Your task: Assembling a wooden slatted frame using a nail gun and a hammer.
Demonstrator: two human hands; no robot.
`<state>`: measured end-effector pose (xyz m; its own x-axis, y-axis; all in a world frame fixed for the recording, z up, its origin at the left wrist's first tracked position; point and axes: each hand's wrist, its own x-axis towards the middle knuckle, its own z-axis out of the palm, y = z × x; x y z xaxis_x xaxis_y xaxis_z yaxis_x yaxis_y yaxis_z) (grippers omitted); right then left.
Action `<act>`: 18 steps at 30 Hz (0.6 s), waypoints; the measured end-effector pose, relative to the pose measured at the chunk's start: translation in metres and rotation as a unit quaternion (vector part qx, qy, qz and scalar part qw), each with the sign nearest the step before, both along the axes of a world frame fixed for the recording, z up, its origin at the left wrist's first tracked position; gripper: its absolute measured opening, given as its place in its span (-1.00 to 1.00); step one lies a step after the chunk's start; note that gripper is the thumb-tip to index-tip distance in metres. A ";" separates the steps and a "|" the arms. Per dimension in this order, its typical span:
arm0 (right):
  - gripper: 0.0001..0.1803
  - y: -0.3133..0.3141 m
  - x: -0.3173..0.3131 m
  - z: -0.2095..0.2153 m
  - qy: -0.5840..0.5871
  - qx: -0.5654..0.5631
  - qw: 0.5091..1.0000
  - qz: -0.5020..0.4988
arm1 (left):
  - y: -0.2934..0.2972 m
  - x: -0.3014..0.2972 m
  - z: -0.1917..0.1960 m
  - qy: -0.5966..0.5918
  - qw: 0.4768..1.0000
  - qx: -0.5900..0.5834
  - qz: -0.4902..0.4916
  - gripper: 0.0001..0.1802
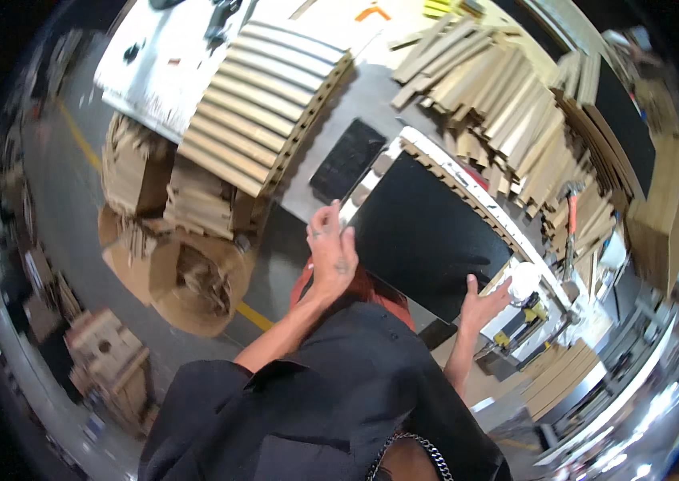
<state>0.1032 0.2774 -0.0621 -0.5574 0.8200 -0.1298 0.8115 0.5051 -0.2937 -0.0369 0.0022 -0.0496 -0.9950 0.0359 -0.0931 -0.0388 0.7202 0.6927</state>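
A large black panel [427,232] lies tilted on the workbench in front of me. My left hand [330,250] grips its near left edge, fingers curled over the rim. My right hand [481,301] holds the panel's lower right corner, palm against the edge. A strip of ribbed wooden slats [453,186] shows along the panel's far side, with a shiny metal edge [365,186] at its left corner.
A slatted wooden panel [263,100] and a small black pad [347,159] lie on the grey bench. Loose wooden strips [499,88] pile up at the back right. Cardboard boxes of offcuts [171,240] stand on the floor at left. A small machine [527,309] sits by my right hand.
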 end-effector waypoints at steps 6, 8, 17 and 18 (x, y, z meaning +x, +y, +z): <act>-0.41 0.021 -0.079 0.029 0.097 0.012 0.976 0.197 | -0.018 0.045 0.003 -0.344 0.698 0.509 0.368 -0.23; -0.43 0.011 -0.122 0.035 0.126 -0.021 0.952 0.279 | -0.017 0.051 0.004 -0.335 0.654 0.561 0.381 -0.21; -0.37 -0.017 -0.222 -0.012 0.087 0.015 0.853 0.515 | -0.015 0.065 -0.009 -0.302 0.601 0.653 0.348 -0.21; -0.36 -0.020 -0.225 -0.015 0.078 -0.003 0.844 0.530 | -0.009 0.066 -0.009 -0.288 0.596 0.647 0.379 -0.19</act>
